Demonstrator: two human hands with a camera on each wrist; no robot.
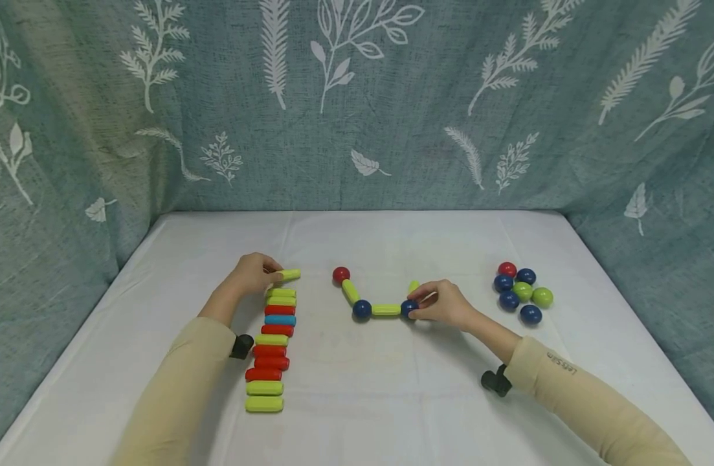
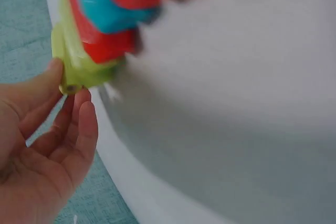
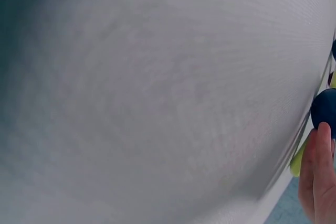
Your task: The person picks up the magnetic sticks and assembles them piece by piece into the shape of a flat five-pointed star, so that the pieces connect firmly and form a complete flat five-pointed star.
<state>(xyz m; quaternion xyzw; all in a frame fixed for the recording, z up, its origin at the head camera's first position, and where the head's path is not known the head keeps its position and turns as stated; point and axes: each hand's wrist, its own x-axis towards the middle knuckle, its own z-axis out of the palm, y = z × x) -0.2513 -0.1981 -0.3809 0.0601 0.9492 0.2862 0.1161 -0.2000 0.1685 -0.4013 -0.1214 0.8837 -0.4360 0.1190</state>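
My left hand point(image 1: 255, 273) pinches a yellow-green rod point(image 1: 290, 274) at the far end of a column of rods; the left wrist view shows thumb and fingertips on the rod's end point(image 2: 70, 85). My right hand point(image 1: 441, 303) holds a dark blue ball point(image 1: 410, 308) at the right corner of a joined chain. From that ball one yellow-green rod point(image 1: 413, 286) points away to the back. Another rod point(image 1: 386, 310) links it to a second blue ball point(image 1: 362, 310). A further rod point(image 1: 350, 292) runs from there up to a red ball point(image 1: 341, 276). The right wrist view shows fingers on the blue ball point(image 3: 324, 107).
A column of red, blue and yellow-green rods, including a blue one point(image 1: 279, 320), lies on the white table point(image 1: 357, 414) at left. Several loose balls, among them a green ball point(image 1: 542, 297), sit at right. A patterned curtain point(image 1: 391, 162) hangs behind.
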